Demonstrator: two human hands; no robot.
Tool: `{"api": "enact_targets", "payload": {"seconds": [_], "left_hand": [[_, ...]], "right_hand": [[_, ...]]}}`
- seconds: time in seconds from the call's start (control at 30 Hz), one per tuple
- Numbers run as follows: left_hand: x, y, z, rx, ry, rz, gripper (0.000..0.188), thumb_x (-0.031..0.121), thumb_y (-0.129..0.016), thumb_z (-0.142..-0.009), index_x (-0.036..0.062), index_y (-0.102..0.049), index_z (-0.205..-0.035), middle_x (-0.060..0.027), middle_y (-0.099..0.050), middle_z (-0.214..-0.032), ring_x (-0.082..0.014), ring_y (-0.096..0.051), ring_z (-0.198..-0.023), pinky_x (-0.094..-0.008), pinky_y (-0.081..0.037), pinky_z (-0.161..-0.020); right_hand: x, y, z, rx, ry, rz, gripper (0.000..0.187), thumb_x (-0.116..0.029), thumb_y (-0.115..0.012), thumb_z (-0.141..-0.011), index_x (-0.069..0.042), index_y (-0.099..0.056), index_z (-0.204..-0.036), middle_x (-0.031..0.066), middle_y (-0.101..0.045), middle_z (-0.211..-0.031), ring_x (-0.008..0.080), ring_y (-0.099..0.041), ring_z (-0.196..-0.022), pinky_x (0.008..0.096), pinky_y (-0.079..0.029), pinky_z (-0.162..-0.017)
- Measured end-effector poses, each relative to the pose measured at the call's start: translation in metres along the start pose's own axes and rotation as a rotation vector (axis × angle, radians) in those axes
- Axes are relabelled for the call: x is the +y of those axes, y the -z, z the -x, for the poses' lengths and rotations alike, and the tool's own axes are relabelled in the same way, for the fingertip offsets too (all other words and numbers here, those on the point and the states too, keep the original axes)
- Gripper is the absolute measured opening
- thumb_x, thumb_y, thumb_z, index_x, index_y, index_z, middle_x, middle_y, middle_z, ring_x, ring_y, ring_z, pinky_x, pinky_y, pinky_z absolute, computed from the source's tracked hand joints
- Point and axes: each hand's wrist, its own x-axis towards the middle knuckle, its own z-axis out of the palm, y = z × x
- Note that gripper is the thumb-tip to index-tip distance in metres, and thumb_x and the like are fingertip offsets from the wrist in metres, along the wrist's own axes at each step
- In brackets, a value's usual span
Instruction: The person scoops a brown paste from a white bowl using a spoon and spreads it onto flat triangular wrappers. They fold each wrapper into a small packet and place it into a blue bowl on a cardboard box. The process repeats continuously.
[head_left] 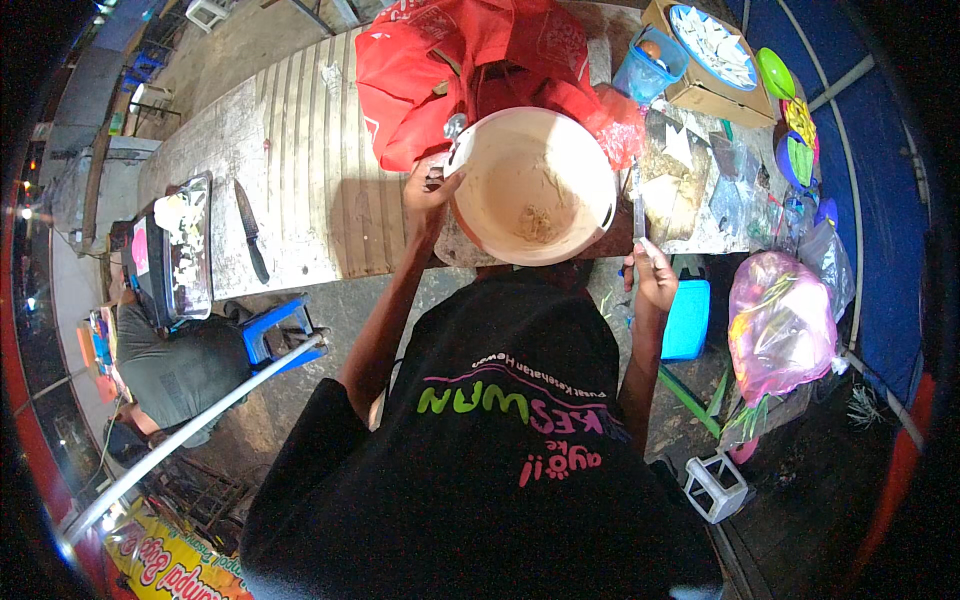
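A cream-coloured basin (478, 180) is at the front edge of the table, tipped so that its inside shows. A small beige clump (540, 224) lies at its bottom, with smears along the wall. My left hand (430, 195) is closed on the basin's left rim. To the right of the basin, my right hand (654, 276) is closed round the handle of a knife (640, 212), whose blade points away from me. The fingers hide most of that handle.
Behind the basin lies a red bag (410, 90). A dark-handled knife (249, 230) and a tray (206, 250) of chopped pale pieces are at left, near another person (180, 365). A blue tub (650, 70), cardboard box (720, 98) and pink plastic bag (782, 315) are at right.
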Motion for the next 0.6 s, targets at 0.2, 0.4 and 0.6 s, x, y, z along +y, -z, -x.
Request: {"api": "enact_targets", "payload": {"seconds": [0.2, 0.4, 0.6], "left_hand": [[0.002, -0.008, 0.006, 0.004, -0.009, 0.126, 0.044, 0.002, -0.077, -0.079, 0.0023, -0.058, -0.119, -0.0056, -0.066, -0.104, -0.0129, -0.063, -0.092, -0.0267, -0.050, -0.081], [0.033, -0.006, 0.020, 0.336, -0.181, -0.372, 0.038, 0.008, -0.081, -0.078, 0.0042, -0.059, -0.108, -0.0026, -0.063, -0.094, -0.0145, -0.059, -0.083, -0.0309, -0.049, -0.074], [0.077, -0.035, 0.040, -0.238, -0.245, -0.576, 0.026, 0.014, -0.076, -0.079, 0.0017, -0.066, -0.099, -0.0110, -0.066, -0.093, -0.0240, -0.061, -0.076, -0.0355, -0.051, -0.071]], "right_hand": [[0.003, 0.000, 0.002, -0.003, 0.006, -0.027, 0.028, -0.018, -0.063, -0.096, 0.004, -0.064, -0.114, 0.0048, -0.063, -0.077, 0.0090, -0.051, -0.055, 0.0238, -0.038, -0.048], [0.008, 0.007, 0.004, 0.017, 0.015, -0.065, 0.028, -0.020, -0.066, -0.094, 0.002, -0.067, -0.112, 0.0041, -0.065, -0.076, 0.0065, -0.048, -0.050, 0.0234, -0.036, -0.044], [0.007, 0.010, 0.005, 0.009, 0.009, -0.034, 0.024, -0.017, -0.060, -0.098, 0.002, -0.065, -0.110, 0.0027, -0.063, -0.077, 0.0064, -0.048, -0.054, 0.0226, -0.038, -0.048]]}}
